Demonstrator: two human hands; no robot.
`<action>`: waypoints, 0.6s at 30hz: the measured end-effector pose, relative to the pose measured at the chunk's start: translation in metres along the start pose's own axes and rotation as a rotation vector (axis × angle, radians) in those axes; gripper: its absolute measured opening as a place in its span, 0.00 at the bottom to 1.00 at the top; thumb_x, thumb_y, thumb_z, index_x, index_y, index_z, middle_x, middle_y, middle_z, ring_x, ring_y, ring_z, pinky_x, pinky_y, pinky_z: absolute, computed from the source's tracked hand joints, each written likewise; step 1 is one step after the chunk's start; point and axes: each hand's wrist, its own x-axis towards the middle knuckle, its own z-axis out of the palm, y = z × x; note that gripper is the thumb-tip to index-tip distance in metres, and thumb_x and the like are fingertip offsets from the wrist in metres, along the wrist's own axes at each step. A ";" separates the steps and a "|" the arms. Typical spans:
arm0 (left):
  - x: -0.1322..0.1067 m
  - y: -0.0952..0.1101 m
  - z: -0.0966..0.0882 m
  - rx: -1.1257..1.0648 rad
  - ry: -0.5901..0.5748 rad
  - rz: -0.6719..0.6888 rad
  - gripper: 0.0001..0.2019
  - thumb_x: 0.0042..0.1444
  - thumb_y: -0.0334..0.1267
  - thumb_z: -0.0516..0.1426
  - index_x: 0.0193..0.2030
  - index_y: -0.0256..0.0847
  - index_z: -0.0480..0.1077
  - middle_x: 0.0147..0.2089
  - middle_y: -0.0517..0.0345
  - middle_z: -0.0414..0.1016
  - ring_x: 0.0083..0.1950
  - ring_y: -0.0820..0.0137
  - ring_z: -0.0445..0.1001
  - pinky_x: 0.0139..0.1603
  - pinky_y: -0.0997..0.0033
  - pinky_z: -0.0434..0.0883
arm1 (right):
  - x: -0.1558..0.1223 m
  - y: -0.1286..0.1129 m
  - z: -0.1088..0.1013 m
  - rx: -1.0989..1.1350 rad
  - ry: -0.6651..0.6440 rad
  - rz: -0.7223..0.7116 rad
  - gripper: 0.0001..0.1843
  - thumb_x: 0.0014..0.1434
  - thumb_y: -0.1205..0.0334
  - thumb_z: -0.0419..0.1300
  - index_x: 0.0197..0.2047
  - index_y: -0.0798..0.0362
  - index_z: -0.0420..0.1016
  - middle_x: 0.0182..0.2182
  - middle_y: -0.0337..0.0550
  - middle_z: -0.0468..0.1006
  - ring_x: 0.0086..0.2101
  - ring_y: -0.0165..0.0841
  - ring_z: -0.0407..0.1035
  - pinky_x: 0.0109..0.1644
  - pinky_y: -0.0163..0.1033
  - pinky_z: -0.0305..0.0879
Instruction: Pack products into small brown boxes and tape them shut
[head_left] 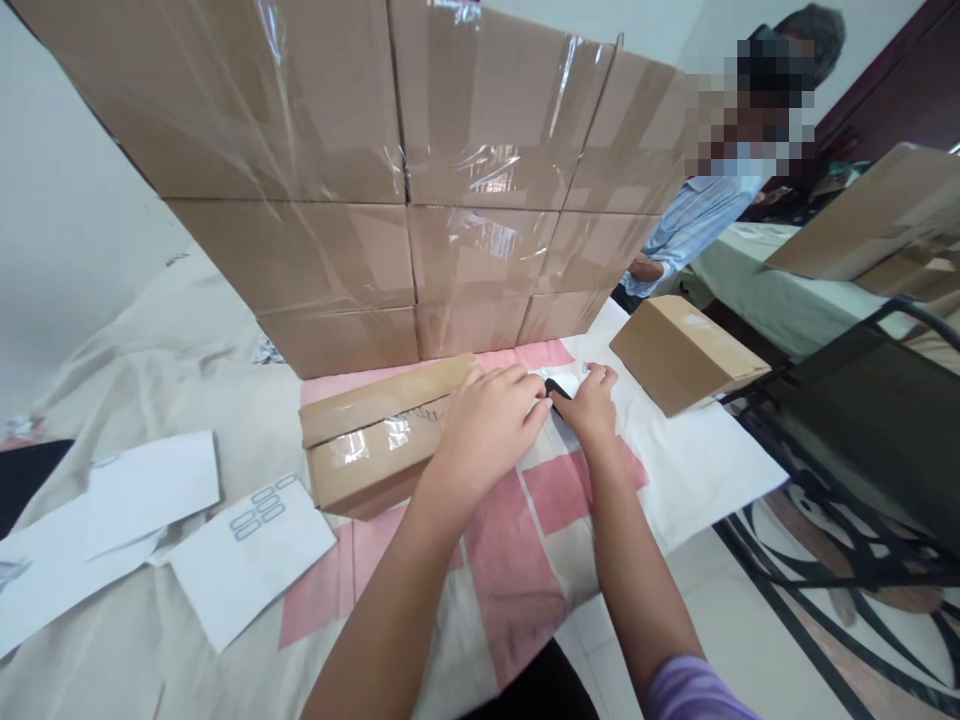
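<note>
A small black object (556, 388) sits between my two hands at the middle of the bed-like cloth surface; its kind is mostly hidden by fingers. My left hand (496, 415) is closed, with thumb and fingertips together at the object's left side, and it reaches over the right end of a long taped cardboard box (382, 450). My right hand (591, 402) curls round the object's other side, its thumb against the black part. Just behind the fingers lies something white and crumpled (566, 381), partly covered.
Plastic-wrapped stacked cartons (480, 250) rise behind the hands. A smaller carton (686, 350) stands to the right, near a dark chair (885, 430). Printed white sheets (255, 560) lie at left. Another person (690, 225) stands behind the stack at right.
</note>
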 end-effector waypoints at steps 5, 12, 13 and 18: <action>0.000 0.001 -0.007 -0.007 0.022 0.006 0.10 0.68 0.35 0.52 0.39 0.41 0.74 0.44 0.59 0.80 0.47 0.64 0.76 0.52 0.58 0.65 | -0.004 -0.003 0.000 -0.011 0.024 0.004 0.38 0.53 0.50 0.65 0.62 0.52 0.55 0.70 0.62 0.47 0.47 0.49 0.75 0.53 0.56 0.68; -0.007 -0.005 -0.028 -0.016 0.131 -0.033 0.10 0.68 0.36 0.52 0.39 0.43 0.74 0.42 0.61 0.79 0.45 0.65 0.75 0.49 0.61 0.64 | -0.026 -0.025 -0.001 -0.205 0.069 -0.089 0.36 0.57 0.67 0.59 0.67 0.58 0.54 0.73 0.67 0.43 0.57 0.57 0.67 0.54 0.59 0.65; -0.009 -0.006 -0.031 -0.012 0.141 -0.039 0.10 0.68 0.37 0.52 0.39 0.43 0.74 0.42 0.61 0.79 0.45 0.66 0.75 0.47 0.61 0.63 | -0.030 -0.029 0.000 -0.250 0.082 -0.117 0.36 0.56 0.68 0.59 0.67 0.58 0.55 0.73 0.67 0.44 0.57 0.58 0.66 0.55 0.60 0.63; -0.014 -0.003 -0.041 0.008 0.149 -0.045 0.11 0.69 0.37 0.51 0.38 0.43 0.73 0.40 0.61 0.78 0.43 0.67 0.75 0.44 0.61 0.61 | -0.046 -0.041 0.007 -0.312 0.163 -0.228 0.32 0.58 0.63 0.60 0.64 0.57 0.61 0.72 0.65 0.51 0.58 0.59 0.62 0.56 0.61 0.59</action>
